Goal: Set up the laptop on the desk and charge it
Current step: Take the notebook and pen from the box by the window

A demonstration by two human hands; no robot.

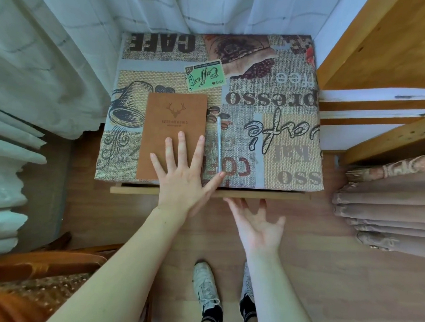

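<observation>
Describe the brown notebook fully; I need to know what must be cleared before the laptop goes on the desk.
The notebook is a flat, closed, tan book with a leather-like cover, stamped with a deer head and small lettering. It lies face up on the left half of the desk, on the printed coffee-themed cloth, its near edge close to the desk's front edge. The left hand rests spread on its near right corner. A pen lies just right of it, parallel, not touching.

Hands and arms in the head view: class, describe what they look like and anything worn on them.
Both forearms are bare, no sleeves showing. The left hand and right hand wear no gloves, rings, watch or bracelets. Fingernails are short and unpainted.
</observation>
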